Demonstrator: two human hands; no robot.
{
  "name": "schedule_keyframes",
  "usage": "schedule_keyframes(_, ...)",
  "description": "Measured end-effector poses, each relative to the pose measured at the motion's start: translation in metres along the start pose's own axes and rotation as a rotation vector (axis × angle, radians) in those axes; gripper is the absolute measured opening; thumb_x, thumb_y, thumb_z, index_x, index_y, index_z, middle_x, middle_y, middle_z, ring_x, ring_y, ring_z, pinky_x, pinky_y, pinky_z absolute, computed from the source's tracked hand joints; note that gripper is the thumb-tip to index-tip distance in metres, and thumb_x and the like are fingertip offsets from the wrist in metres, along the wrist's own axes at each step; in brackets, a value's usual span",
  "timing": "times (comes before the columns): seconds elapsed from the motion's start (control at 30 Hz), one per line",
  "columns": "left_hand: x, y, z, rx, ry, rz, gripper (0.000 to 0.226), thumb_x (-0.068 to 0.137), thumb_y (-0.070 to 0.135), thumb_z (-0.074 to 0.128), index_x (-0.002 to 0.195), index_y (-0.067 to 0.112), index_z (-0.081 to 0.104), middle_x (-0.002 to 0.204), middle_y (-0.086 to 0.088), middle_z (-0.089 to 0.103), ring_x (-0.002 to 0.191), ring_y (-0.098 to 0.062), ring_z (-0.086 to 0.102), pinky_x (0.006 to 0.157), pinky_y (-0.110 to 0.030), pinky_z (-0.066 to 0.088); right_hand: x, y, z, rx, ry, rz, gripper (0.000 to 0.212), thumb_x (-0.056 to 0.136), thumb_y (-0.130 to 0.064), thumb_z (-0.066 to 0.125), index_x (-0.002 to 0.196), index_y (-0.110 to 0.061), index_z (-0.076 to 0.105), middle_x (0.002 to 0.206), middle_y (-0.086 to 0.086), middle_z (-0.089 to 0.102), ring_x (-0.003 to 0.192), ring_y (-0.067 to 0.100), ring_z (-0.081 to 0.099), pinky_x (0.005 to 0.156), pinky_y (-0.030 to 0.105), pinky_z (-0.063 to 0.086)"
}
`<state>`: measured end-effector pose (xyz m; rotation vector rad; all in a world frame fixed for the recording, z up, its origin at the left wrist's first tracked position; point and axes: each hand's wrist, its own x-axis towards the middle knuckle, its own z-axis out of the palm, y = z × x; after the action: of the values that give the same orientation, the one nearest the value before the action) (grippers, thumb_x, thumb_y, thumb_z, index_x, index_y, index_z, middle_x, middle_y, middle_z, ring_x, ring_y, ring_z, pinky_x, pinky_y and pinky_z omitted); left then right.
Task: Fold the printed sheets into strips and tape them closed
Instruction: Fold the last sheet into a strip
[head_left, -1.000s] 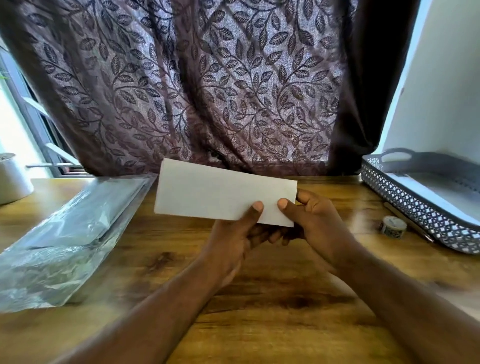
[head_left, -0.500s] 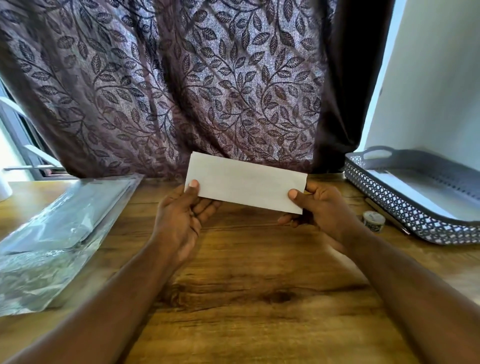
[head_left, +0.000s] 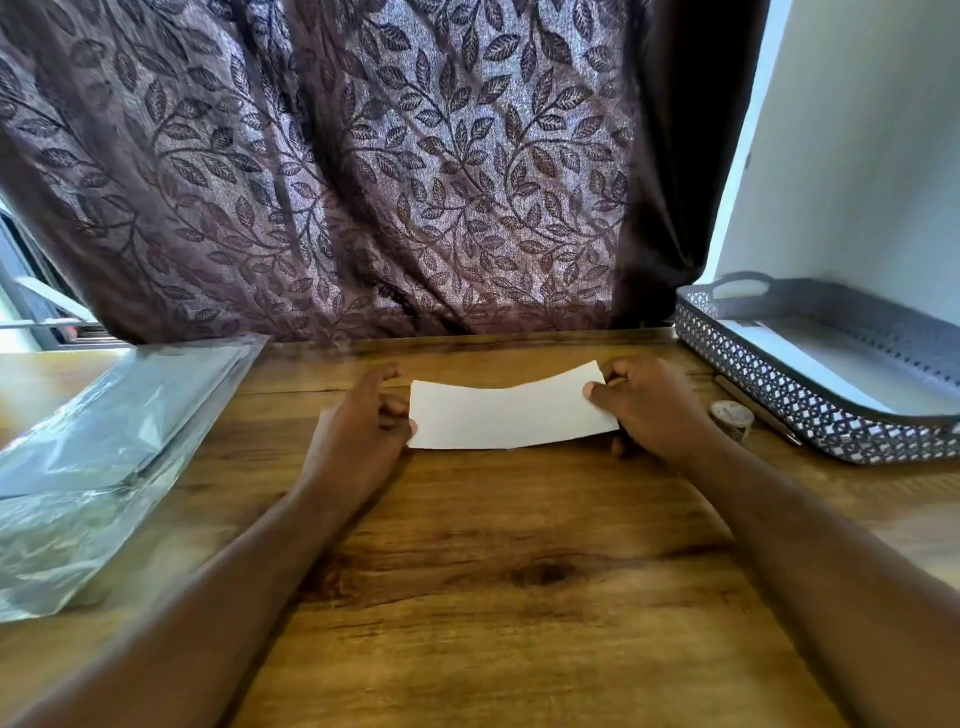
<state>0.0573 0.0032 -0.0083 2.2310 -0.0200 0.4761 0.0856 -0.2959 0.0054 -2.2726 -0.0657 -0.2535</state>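
Observation:
A white folded paper strip (head_left: 511, 413) lies low over the wooden table (head_left: 519, 571), sagging a little in the middle. My left hand (head_left: 361, 431) pinches its left end and my right hand (head_left: 652, 405) pinches its right end. The side facing me is blank; any print is hidden. A small roll of tape (head_left: 731, 418) stands on the table just right of my right hand, next to the tray.
A grey perforated tray (head_left: 810, 415) holding white sheets sits at the right. A clear plastic packet (head_left: 104, 441) lies at the left. A thin pen (head_left: 758, 410) rests along the tray's front. A leaf-patterned curtain (head_left: 363, 166) hangs behind the table.
Both hands have lowered the strip from in front of the curtain down to the table. Earlier, my left hand slid from the strip's right part to its left end.

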Motion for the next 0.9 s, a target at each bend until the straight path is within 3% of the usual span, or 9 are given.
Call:
schedule_keyframes(0.1, -0.002, -0.001, 0.002, 0.152, -0.036, 0.098, 0.045, 0.086, 0.018, 0.075, 0.126, 0.03, 0.061, 0.096, 0.021, 0.063, 0.081, 0.005, 0.059, 0.065, -0.008, 0.039, 0.002, 0.003, 0.004, -0.333, 0.072, -0.077, 0.017, 0.094, -0.034, 0.068, 0.103, -0.019, 0.067, 0.087, -0.002, 0.07, 0.066, 0.017, 0.063, 0.06, 0.028, 0.047)
schedule_keyframes(0.17, -0.003, -0.003, 0.005, 0.242, -0.068, 0.155, 0.04, 0.085, 0.018, 0.076, 0.123, 0.025, 0.064, 0.106, 0.012, 0.064, 0.088, -0.004, 0.058, 0.07, -0.019, 0.041, 0.003, 0.005, 0.008, -0.421, 0.111, -0.093, 0.024, 0.091, -0.035, 0.071, 0.106, -0.017, 0.068, 0.088, -0.001, 0.068, 0.08, 0.02, 0.062, 0.066, 0.03, 0.046)
schedule_keyframes(0.23, -0.002, -0.004, 0.006, 0.268, -0.092, 0.17, 0.033, 0.085, 0.016, 0.074, 0.117, 0.022, 0.068, 0.115, 0.005, 0.061, 0.094, -0.009, 0.055, 0.077, -0.024, 0.039, 0.003, 0.006, 0.011, -0.456, 0.126, -0.09, 0.029, 0.089, -0.036, 0.072, 0.11, -0.016, 0.069, 0.092, 0.002, 0.07, 0.088, 0.024, 0.064, 0.068, 0.03, 0.044)
schedule_keyframes(0.4, 0.001, -0.006, 0.006, 0.264, -0.075, 0.172, 0.027, 0.092, 0.022, 0.068, 0.119, 0.02, 0.069, 0.12, 0.0, 0.063, 0.097, -0.012, 0.057, 0.078, -0.024, 0.039, 0.004, 0.007, 0.015, -0.421, 0.2, -0.088, 0.039, 0.092, -0.033, 0.068, 0.125, -0.011, 0.065, 0.121, 0.013, 0.065, 0.105, 0.032, 0.063, 0.083, 0.036, 0.049)
schedule_keyframes(0.5, 0.0, -0.002, 0.005, 0.222, -0.041, 0.148, 0.024, 0.097, 0.026, 0.063, 0.117, 0.015, 0.069, 0.119, -0.003, 0.065, 0.096, -0.014, 0.059, 0.075, -0.026, 0.041, -0.001, 0.005, 0.014, -0.414, 0.231, -0.089, 0.035, 0.094, -0.026, 0.064, 0.125, -0.008, 0.063, 0.127, 0.016, 0.06, 0.105, 0.033, 0.061, 0.088, 0.039, 0.05)
schedule_keyframes(0.67, -0.013, 0.003, 0.001, 0.24, -0.038, 0.183, 0.023, 0.092, 0.014, 0.067, 0.114, 0.009, 0.068, 0.124, -0.007, 0.061, 0.103, -0.023, 0.062, 0.089, -0.037, 0.053, -0.033, -0.014, 0.025, -0.455, 0.257, -0.235, 0.03, 0.096, -0.021, 0.059, 0.124, -0.011, 0.063, 0.126, 0.012, 0.057, 0.099, 0.03, 0.063, 0.08, 0.038, 0.052)
schedule_keyframes(0.9, -0.045, -0.004, -0.04, 0.191, 0.004, 0.275, 0.021, 0.091, 0.015, 0.068, 0.111, 0.017, 0.071, 0.124, 0.001, 0.059, 0.104, -0.017, 0.062, 0.087, -0.028, 0.051, -0.084, -0.079, 0.089, -0.361, 0.094, -0.51, 0.015, 0.092, -0.013, 0.063, 0.107, -0.011, 0.069, 0.106, 0.007, 0.066, 0.092, 0.027, 0.064, 0.077, 0.038, 0.051)
